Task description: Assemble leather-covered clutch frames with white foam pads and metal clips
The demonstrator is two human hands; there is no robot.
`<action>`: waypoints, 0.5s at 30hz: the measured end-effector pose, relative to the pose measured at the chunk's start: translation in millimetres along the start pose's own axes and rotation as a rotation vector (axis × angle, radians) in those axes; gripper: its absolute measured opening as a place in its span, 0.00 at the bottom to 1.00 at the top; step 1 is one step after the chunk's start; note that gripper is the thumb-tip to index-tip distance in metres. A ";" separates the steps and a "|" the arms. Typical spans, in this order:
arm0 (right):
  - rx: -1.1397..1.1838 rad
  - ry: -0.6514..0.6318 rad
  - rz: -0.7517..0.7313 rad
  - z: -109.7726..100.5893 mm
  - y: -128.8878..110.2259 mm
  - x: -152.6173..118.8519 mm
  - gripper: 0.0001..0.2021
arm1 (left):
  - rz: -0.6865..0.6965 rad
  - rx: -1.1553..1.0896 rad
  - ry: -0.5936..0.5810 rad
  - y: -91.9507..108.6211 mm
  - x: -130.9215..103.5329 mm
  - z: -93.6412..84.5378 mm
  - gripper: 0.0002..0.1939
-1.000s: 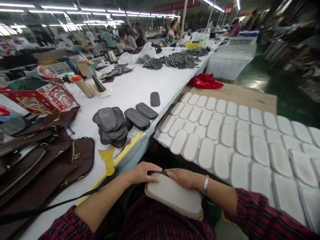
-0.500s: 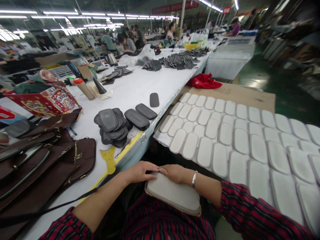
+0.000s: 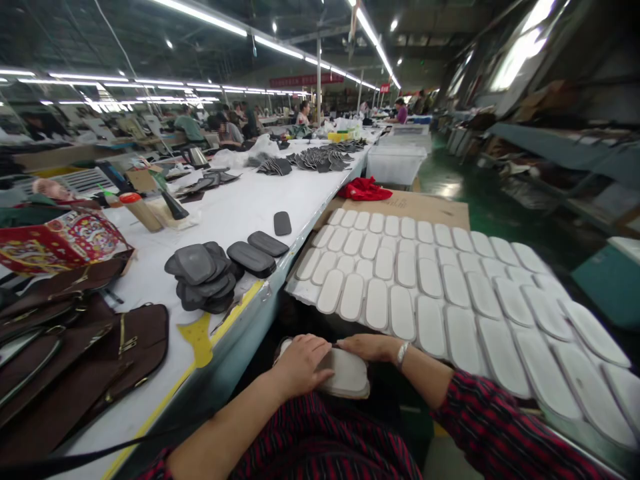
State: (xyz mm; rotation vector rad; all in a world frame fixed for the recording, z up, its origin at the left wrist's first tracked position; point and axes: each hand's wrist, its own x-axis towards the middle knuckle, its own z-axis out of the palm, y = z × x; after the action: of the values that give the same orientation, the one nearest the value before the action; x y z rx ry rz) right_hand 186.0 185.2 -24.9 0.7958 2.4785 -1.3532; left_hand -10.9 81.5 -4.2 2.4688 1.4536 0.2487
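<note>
An oval white pad (image 3: 349, 375) with a thin brownish lower layer lies over my lap, below the table edge. My left hand (image 3: 303, 364) rests across its left part, thumb on the white face and fingers over the top, gripping it. At the far edge of the pad, my right hand (image 3: 369, 346) holds on with its fingertips close to the left ones; a silver bracelet circles that wrist. The undersides of both hands are hidden. Just beyond them, rows of similar white oval pads (image 3: 377, 303) cover a low surface.
On the white table (image 3: 220, 207) sit a pile of dark grey oval pieces (image 3: 197, 267), a yellow template (image 3: 197, 339), a brown leather bag (image 3: 143, 340) and a red patterned box (image 3: 65, 237). A red cloth (image 3: 365, 189) lies on cardboard (image 3: 425, 207). Other people work farther back.
My left hand has moved from the pad's far edge to across its top. The pad has turned and shifted left. The head view has tilted up and turned right.
</note>
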 end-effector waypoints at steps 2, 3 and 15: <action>-0.049 0.021 0.005 1.5 -5.6 0.8 0.21 | 0.003 0.048 -0.020 5.7 4.1 2.9 0.23; -0.072 0.042 0.015 1.9 -8.4 1.1 0.21 | 0.001 0.063 -0.026 6.8 4.4 2.8 0.23; -0.464 0.600 -0.127 72.4 -63.0 -63.6 0.16 | 0.136 -0.001 0.079 -4.8 -57.1 -2.7 0.30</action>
State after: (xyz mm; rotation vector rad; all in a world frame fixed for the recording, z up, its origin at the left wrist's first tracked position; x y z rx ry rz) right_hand 199.2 75.3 6.6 1.0504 3.1612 -0.5518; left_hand -43.3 34.1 -3.9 2.5871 1.3160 0.3779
